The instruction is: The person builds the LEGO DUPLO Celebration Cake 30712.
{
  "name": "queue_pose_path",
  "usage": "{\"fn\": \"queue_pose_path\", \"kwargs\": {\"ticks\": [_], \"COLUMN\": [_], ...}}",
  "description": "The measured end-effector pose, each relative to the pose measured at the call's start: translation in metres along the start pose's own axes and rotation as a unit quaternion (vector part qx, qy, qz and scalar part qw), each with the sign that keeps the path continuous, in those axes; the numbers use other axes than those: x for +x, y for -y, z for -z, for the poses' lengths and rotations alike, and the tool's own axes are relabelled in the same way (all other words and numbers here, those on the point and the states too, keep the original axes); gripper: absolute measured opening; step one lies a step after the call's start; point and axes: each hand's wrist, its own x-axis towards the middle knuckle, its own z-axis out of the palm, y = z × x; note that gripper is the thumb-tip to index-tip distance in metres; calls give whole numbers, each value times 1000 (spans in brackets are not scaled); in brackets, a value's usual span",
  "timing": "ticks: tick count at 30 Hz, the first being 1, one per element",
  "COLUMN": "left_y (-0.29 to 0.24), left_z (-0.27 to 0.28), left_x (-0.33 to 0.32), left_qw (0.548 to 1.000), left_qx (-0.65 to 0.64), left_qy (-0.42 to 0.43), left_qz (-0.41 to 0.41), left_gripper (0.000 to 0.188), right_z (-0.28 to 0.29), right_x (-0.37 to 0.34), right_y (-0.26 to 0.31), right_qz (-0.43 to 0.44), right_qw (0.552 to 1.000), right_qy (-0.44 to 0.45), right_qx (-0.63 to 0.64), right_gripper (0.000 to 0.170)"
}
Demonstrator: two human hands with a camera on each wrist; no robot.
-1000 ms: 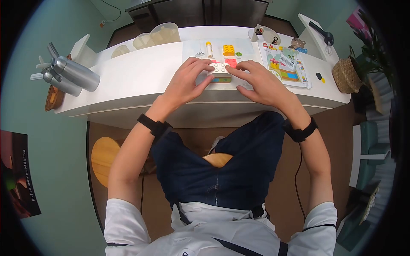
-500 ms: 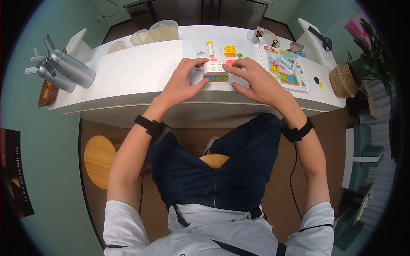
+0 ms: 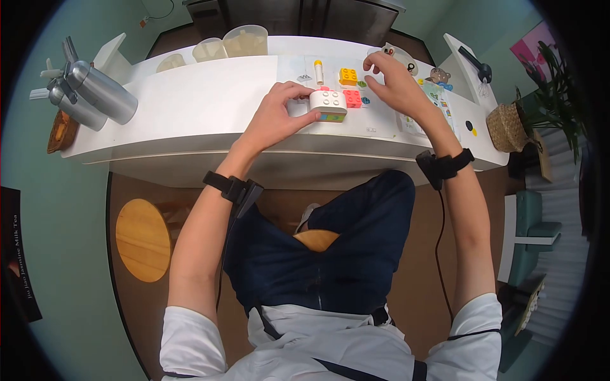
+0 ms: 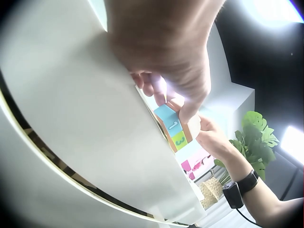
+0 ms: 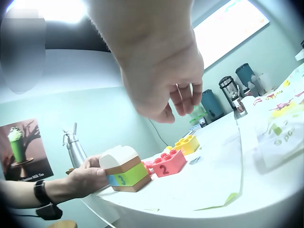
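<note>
Left hand pinches white-topped block stack between thumb and fingers, just left of red block. Right hand hangs right of red block, fingers loosely bent, seemingly slightly spread.

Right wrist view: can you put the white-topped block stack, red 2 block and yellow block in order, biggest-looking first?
Largest: white-topped block stack
Middle: red 2 block
Smallest: yellow block, but it's farther back

Left of the fingers, a pale green wall is seen; below them, a brown floor and a round wooden stool; beyond, dark panelled furniture.
</note>
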Motion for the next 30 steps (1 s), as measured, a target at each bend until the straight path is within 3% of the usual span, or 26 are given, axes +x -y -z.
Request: {"fn": "queue_pose_path", "kwargs": {"ticks": [6, 16, 23, 27, 30], "left_y": [-2, 0, 1, -1, -1], "left_z": [1, 1, 1, 2, 2], "left_x": [1, 1, 0, 0, -1], "left_qw": [1000, 1000, 1000, 1000, 1000], "left_qx": [-5, -9, -11, -8, -8], "left_qy": [5, 5, 0, 6, 2], "left_qz": [12, 17, 8, 16, 11], "left_gripper": [44, 44, 45, 46, 46], "right_z": [9, 7, 10, 14, 9], "right_x": [9, 13, 16, 13, 8], "right_y": [3, 18, 27, 38, 34], "right_qz": [-28, 9, -53, -97, -69], "right_qw": [988, 974, 952, 930, 940], "right_qy": [148, 221, 296, 345, 320], "right_qx": [23, -42, -65, -84, -93], "right_gripper": [27, 24, 10, 16, 19]}}
